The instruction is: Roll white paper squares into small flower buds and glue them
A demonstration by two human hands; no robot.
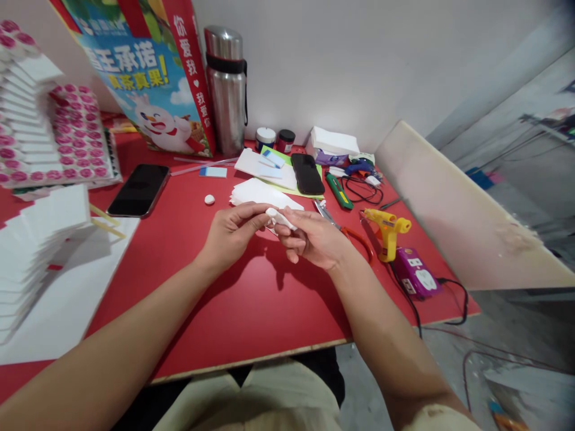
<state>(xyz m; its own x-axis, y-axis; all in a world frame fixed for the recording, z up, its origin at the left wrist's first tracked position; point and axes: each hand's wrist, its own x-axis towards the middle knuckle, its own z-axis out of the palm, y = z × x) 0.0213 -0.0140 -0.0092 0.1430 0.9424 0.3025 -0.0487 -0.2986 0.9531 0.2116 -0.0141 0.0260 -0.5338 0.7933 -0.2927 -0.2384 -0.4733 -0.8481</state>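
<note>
Both my hands meet over the middle of the red table (pixel 278 299) around a small white piece (pixel 283 220), rounded at one end, whose material I cannot make out for certain. My left hand (pixel 237 232) pinches its rounded end between thumb and fingertips. Along its length, my right hand (pixel 312 234) has thumb and fingers closed on it. A small white ball (pixel 209 199) lies on the table beyond my left hand. White paper pieces (pixel 258 191) lie just behind my fingers, partly hidden by them.
Orange-handled scissors (pixel 357 236), a yellow glue gun (pixel 387 228), a purple power strip (pixel 415 274) and a green cutter (pixel 339 191) lie right. Phones (pixel 139 190), a steel flask (pixel 227 90) and a printed bag (pixel 153 78) stand or lie behind. A fanned white model (pixel 49 251) sits left.
</note>
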